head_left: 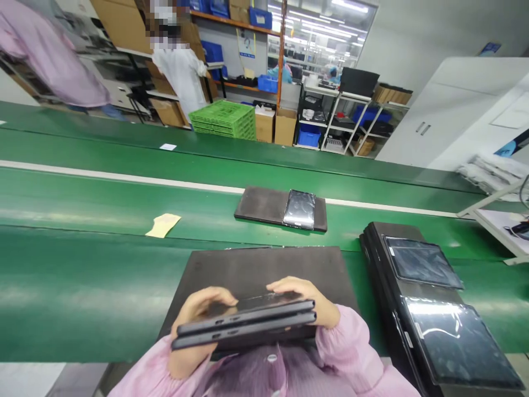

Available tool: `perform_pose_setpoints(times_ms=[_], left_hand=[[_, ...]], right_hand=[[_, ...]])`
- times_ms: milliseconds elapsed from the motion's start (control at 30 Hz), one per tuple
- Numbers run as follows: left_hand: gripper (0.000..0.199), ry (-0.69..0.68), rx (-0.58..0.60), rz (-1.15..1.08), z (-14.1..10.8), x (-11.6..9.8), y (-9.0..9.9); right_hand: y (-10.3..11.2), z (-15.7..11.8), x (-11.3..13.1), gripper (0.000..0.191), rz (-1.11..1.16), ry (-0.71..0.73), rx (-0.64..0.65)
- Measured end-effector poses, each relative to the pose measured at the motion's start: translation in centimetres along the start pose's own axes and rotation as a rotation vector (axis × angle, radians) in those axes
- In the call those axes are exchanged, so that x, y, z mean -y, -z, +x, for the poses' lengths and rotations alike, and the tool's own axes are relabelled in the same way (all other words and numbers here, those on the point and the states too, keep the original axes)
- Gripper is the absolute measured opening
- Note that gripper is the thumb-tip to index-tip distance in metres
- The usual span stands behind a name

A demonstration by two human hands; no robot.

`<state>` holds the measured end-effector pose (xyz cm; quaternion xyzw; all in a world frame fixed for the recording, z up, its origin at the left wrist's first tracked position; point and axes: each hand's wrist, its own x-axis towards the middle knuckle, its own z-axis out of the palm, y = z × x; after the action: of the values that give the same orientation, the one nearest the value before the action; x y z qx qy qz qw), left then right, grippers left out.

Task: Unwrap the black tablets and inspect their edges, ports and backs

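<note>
Two dark tablets [248, 323] lie one on top of the other, their long edges with port openings facing me. My left hand [197, 310] grips their left end, fingers curled over the top. At the other end my right hand [311, 298] holds the same pair, its fingers stretched across the upper face. Beneath them a large dark foam mat [273, 264] rests on the green surface. The lower tablet's face is hidden, and the thumbs cannot be made out.
To the right, a stack of dark foam sheets [382, 298] carries film-covered tablets [463, 342]. Ahead, another tablet [301, 209] lies on a foam block [262, 204]. A yellow paper scrap [164, 225] is on the green belt [82, 198]. Beyond stand green crates [225, 118] and two people.
</note>
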<state>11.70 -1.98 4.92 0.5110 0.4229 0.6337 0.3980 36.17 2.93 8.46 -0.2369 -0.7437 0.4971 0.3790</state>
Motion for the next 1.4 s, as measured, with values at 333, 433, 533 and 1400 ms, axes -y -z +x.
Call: perform_pose_setpoints(times_ms=[333,433,533,1400], left_hand=[[0.054,0.621,-0.204,0.025,4.4,3.9,-7.7],[0.051,0.453,-0.260,0.122,4.4,4.4,-10.2],[0.049,0.265,-0.176,0.090,5.7,3.9,-10.9],[0.025,0.347,0.049,-0.075,11.4,-0.1,-8.7]], right_hand=[[-0.5,0.6,3.2,0.061,-0.358,-0.278,-0.191],[-1.2,1.6,5.7,0.068,-0.561,-0.488,-0.113],[-1.9,2.6,5.3,0.060,-0.607,-0.590,-0.062],[1.3,10.0,-1.9,0.023,0.119,-0.530,-0.380]])
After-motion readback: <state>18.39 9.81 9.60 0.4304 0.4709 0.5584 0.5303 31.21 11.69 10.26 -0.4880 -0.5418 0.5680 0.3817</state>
